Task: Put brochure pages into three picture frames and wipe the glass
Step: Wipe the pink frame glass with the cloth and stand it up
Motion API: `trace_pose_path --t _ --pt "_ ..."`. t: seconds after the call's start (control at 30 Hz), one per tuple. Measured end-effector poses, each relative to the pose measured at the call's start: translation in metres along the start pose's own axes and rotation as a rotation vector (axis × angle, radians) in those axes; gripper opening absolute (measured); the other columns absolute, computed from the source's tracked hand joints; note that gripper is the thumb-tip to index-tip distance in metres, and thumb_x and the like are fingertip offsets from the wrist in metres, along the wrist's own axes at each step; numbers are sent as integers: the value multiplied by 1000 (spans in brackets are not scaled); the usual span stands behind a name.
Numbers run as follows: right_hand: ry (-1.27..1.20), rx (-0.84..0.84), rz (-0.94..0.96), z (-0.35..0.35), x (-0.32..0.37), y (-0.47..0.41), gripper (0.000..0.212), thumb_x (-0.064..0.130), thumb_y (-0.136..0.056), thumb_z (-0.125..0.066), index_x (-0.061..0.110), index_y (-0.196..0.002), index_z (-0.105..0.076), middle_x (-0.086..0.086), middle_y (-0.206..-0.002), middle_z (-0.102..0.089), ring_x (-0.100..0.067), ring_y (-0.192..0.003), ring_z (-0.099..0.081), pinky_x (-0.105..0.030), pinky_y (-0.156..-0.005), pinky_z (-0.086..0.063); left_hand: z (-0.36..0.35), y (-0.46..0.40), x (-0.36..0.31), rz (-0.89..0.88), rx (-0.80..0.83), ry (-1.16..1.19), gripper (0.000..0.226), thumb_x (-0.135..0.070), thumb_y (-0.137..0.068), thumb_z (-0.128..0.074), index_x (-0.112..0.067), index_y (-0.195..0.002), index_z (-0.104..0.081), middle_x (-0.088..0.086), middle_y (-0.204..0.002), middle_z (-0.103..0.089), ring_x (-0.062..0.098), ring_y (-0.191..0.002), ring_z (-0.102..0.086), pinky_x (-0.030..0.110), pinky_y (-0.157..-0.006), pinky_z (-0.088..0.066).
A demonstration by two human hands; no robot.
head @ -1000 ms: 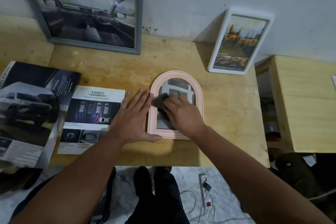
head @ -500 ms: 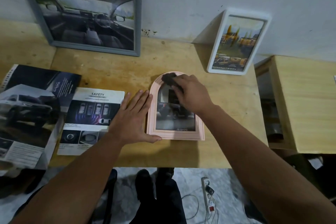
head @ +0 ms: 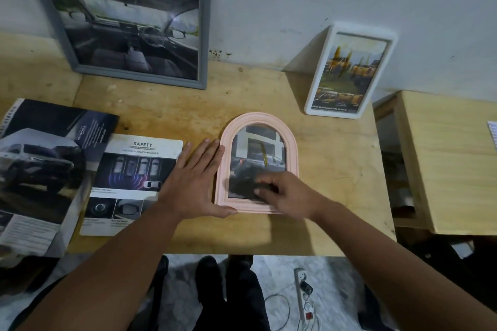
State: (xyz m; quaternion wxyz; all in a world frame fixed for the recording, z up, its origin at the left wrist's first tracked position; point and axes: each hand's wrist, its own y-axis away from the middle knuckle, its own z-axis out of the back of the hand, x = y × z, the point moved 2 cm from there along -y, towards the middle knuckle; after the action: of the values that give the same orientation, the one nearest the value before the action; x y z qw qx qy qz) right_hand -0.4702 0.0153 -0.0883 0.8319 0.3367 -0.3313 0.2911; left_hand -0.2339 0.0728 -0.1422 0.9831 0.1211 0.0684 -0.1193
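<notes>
A pink arched frame (head: 291, 148) lies flat on the wooden table (head: 336, 183) with a car picture behind its glass. My left hand (head: 195, 185) lies flat against the frame's left edge, fingers straight, thumb under its lower corner. My right hand (head: 287, 193) presses a dark cloth (head: 265, 187) onto the lower part of the glass, fingers curled round it; the hand is blurred. A grey frame (head: 126, 27) with a car-interior picture and a white frame (head: 347, 72) with a yellow-truck page lean against the wall.
A loose "SAFETY" brochure page (head: 129, 183) lies left of my left hand, and an open brochure (head: 40, 172) lies further left. A lower wooden stand (head: 451, 161) is at the right. A power strip (head: 304, 293) with cables lies on the floor below.
My right hand has slid the cloth from the top of the arch down to the lower part of the glass. My left hand has stayed at the frame's left edge.
</notes>
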Motion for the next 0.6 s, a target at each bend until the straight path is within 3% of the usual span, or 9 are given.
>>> trace_pose_path --t 0.1,0.2,0.3,0.47,0.53,0.6 --pt "-116 -305 -17 33 1 -19 16 15 -101 -61 27 -101 -73 17 -86 -68 1 -82 -62 -20 -76 -47 1 0 0 -2 1 -7 147 -109 -62 -27 -9 -166 -2 8 -175 5 24 -161 12 59 -128 -4" --pt "101 -519 38 44 -5 -44 24 18 -100 -59 13 -121 -70 2 -113 -70 -17 -105 -63 -33 -92 -51 2 0 -2 1 1 -16 147 -109 -61 -26 -10 -166 0 7 -175 7 23 -161 13 59 -128 -4" --pt "300 -445 -25 22 -14 -53 32 27 -99 -52 13 -123 -68 -5 -126 -67 -30 -111 -61 -45 -92 -53 1 0 -2 -6 -14 3 146 -108 -62 -31 -9 -166 -4 7 -175 2 23 -161 8 60 -128 -6" --pt "410 -291 116 -11 -11 -12 27 24 -101 -53 17 -123 -64 -4 -116 -69 -25 -99 -59 -34 -80 -49 2 0 -2 -5 -14 4 145 -108 -62 -31 -9 -166 -6 7 -175 0 23 -162 7 60 -128 -6" --pt "373 -172 150 -18 -11 4 28 28 -102 -52 18 -126 -63 -2 -116 -69 -22 -100 -61 -33 -81 -51 2 0 -1 -1 -2 -1 146 -108 -62 -31 -9 -166 -6 7 -175 1 23 -162 8 60 -128 -6" --pt "217 -71 100 -14 -9 11 21 27 -103 -54 19 -118 -67 4 -103 -70 -13 -91 -61 -29 -75 -47 3 1 -1 4 10 -4 146 -108 -61 -29 -9 -166 -4 6 -175 3 22 -161 10 59 -128 -5"
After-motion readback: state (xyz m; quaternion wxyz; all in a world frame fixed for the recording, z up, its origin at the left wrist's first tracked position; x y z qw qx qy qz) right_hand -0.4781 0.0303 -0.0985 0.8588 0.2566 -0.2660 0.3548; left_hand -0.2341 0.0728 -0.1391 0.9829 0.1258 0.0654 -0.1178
